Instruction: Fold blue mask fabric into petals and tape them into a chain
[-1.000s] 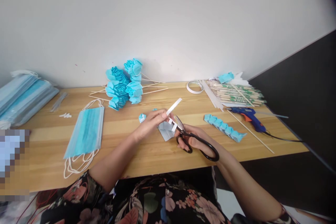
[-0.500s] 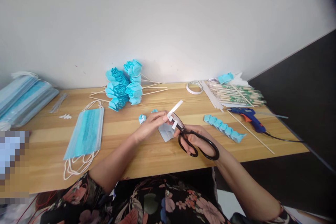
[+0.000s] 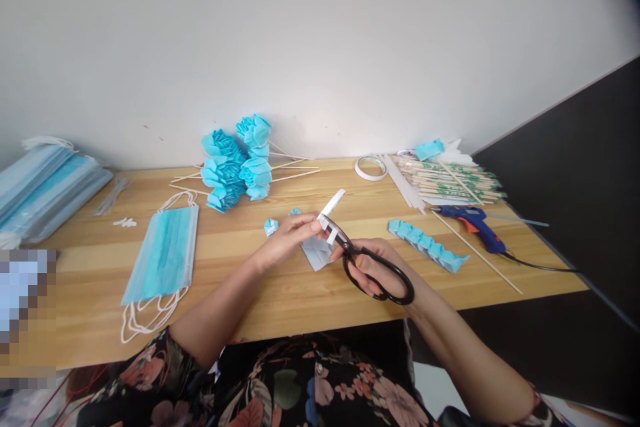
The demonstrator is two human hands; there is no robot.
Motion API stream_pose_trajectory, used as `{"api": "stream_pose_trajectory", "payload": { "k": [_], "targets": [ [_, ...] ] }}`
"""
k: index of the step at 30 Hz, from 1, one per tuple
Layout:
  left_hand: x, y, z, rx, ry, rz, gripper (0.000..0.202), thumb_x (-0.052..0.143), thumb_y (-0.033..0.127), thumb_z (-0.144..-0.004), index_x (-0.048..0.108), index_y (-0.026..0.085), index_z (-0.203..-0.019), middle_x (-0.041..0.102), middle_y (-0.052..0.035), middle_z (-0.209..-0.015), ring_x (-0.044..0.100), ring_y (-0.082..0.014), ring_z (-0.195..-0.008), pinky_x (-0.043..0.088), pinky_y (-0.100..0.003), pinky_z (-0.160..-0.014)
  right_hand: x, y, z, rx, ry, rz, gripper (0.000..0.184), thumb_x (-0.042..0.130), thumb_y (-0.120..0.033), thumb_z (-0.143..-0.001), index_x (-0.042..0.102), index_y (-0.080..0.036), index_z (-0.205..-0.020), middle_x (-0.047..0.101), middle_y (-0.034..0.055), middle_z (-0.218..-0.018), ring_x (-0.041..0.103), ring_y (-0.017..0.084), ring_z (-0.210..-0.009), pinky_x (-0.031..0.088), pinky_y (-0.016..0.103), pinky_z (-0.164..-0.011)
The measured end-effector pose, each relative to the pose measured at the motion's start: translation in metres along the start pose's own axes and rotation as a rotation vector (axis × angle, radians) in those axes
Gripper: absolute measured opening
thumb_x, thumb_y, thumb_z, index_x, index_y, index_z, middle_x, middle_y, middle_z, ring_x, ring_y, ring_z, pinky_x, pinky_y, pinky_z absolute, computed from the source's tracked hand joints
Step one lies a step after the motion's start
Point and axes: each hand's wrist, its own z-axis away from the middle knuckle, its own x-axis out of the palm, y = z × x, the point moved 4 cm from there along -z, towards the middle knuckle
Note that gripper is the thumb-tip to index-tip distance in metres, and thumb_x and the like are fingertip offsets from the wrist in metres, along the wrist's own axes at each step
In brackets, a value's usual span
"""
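Holding black-handled scissors [image 3: 347,247] below the frame's centre, my right grip [image 3: 377,263] is wrapping their handles; my left grip [image 3: 295,235] is pinching a white strip [image 3: 335,201] beside the blades.

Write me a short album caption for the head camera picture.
Left fingers pinch a white strip; right fingers hold black-handled scissors against it, with blue flowers lying behind.

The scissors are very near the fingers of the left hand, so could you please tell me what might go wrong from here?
The scissors reach right up to the left hand, so a slip might nick it. The narrow white strip could fold rather than cut cleanly. A small white piece beside it may cling or fall.
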Motion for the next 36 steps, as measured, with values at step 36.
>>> {"api": "stream_pose_trajectory", "payload": {
  "k": [36],
  "targets": [
    [0.001, 0.02, 0.001, 0.094, -0.029, -0.386, 0.04, 0.04, 0.047, -0.1, 0.057, 0.015, -0.083, 0.051, -0.0009, -0.074, 0.049, -0.0135, -0.071, 0.039, -0.026, -0.068, -0.011, 0.007, 0.005, 0.097, 0.046, 0.051, 0.07, 0.073, -0.071, -0.066, 0.068, -0.013, -0.105, 0.047, -0.0062, -0.063, 0.039, 0.005, -0.048, 0.051, 0.026, -0.059]
  ]
}}
